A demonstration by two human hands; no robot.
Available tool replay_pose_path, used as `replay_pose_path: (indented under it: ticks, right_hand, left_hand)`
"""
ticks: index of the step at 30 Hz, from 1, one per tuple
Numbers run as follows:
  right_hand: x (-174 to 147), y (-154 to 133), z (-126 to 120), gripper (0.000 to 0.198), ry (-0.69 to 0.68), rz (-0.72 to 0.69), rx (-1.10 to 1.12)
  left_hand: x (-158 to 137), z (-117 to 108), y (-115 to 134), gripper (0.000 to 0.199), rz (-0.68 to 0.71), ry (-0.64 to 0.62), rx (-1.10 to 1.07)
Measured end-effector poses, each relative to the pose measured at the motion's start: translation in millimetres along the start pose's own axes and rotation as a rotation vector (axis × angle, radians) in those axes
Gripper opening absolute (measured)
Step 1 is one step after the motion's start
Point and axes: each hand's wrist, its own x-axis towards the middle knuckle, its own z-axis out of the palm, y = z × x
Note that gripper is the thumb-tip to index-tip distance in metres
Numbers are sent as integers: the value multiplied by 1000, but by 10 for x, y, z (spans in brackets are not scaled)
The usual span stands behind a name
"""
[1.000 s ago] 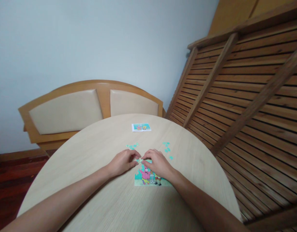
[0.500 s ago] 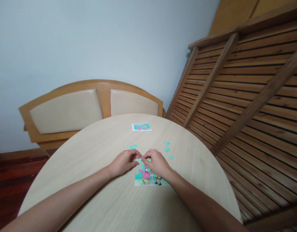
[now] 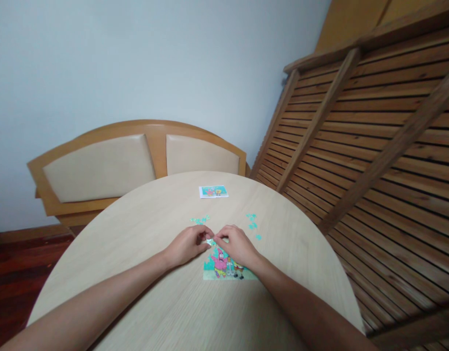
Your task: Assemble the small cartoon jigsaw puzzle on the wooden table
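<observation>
A partly assembled jigsaw puzzle [image 3: 220,265] with a pink starfish figure and a yellow square figure lies on the table in front of me. Small puzzle pieces [image 3: 210,241] show between my hands at the puzzle's far edge. My left hand [image 3: 189,245] is curled, its thumb and fingertips closed on these pieces from the left. From the right, my right hand [image 3: 237,245] pinches at the same spot, thumb and forefinger together, and covers the puzzle's upper right part. What exactly sits between the fingertips is small and partly hidden.
Loose teal pieces [image 3: 200,221] lie beyond my left hand, and more loose pieces [image 3: 252,225] beyond my right. A reference picture card [image 3: 214,191] rests near the far edge of the round table [image 3: 144,214]. Behind stand a padded headboard [image 3: 156,151] and a slatted wooden frame [image 3: 356,146].
The hands stay almost in place at the puzzle's far edge. The small piece between them shows a little brighter now, and the fingers have shifted only slightly.
</observation>
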Motion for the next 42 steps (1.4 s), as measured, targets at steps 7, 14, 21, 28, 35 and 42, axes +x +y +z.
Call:
replay_pose_path:
  ticks: [7,14,21,28,35,42]
  right_hand:
    - [0,9,11,17,6,6,19]
    - [-5,-15,-5,17,-4,15,21]
    - [-1,-12,-20,19,-28,19,33]
    - [3,-5,-4,16,-8,4,7]
    - [17,-57,9,12,17,31,-29]
    - [8,-73,-22,11,-12,18,-14]
  left_hand:
    - [3,8,16,21,0,22,11]
    - [7,29,28,20,7,29,-34]
    - [15,62,-39,21,-14,28,-156]
    - [41,76,-140,29,-52,14,-298]
    - [55,4,-152,31,-89,11,-243]
    - [14,-82,-94,24,-69,-20,-133]
